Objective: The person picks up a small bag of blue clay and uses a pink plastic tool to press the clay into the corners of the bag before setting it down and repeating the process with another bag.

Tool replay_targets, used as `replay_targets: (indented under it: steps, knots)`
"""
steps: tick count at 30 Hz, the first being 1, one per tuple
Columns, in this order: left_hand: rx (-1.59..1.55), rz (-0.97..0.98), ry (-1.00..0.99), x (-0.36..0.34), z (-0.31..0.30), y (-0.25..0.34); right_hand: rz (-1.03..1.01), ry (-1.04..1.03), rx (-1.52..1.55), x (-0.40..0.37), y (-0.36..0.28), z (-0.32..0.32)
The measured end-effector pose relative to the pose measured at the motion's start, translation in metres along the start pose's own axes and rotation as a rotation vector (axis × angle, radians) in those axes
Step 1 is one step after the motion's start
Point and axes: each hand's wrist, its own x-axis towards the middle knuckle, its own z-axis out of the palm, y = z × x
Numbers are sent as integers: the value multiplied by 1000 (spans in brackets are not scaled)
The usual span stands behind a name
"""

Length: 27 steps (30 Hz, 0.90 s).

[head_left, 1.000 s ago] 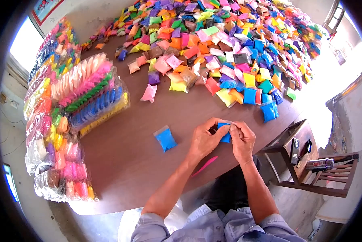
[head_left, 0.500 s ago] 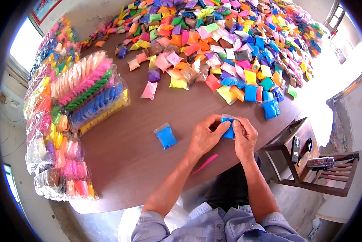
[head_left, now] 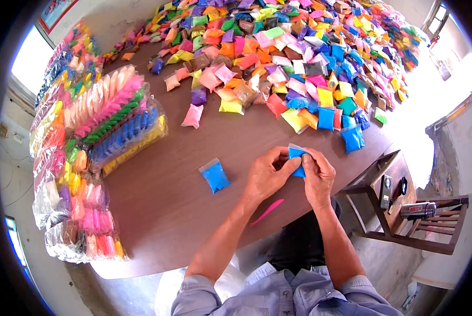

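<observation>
A small clear packet with blue contents (head_left: 296, 154) is held between both hands above the table near its front edge. My left hand (head_left: 269, 173) pinches its left side with thumb and fingers. On the right side, my right hand (head_left: 319, 176) grips it, thumb up on the front. Another blue packet (head_left: 215, 176) lies flat on the table to the left of my hands. Between my forearms lies a thin pink tool (head_left: 267, 212). One more blue packet (head_left: 353, 138) rests beyond my right hand, at the near edge of the pile.
A large pile of colourful packets (head_left: 278, 63) covers the table's far side. Bundled packets in clear bags (head_left: 125, 121) stand along the left. The brown table (head_left: 162, 210) has its edge near my body. At right, a wooden stool (head_left: 399, 179) and chair hold a flask (head_left: 418, 210).
The view has shifted slightly. Both hands keep hold of the blue packet, whose top edge is now tilted a little more to the right.
</observation>
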Motion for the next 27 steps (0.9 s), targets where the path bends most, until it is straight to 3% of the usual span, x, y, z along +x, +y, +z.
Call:
replay_targets:
  steps: [2,7,9,18,21,23,27]
  knots:
    - [206,-70,-89,0,-5,10,-21,-5,-44,0,-1,-1]
    - [198,-89,-83,1,-9,2,-23,-32,-51,0,-7,1]
    - [177,-82,-87,1,-10,-2,116,-70,-23,0,-20,-1]
    - [69,-66,-101,1,-5,3,106,-25,118,-1,1,-5]
    - [208,-110,-139,1,-6,6,106,-32,129,-2,-1,-4]
    - [185,-3,-74,2,-6,-4,107,-54,103,-1,-3,-4]
    - [170,15,-66,3,-9,-5,134,-93,86,0,-15,-2]
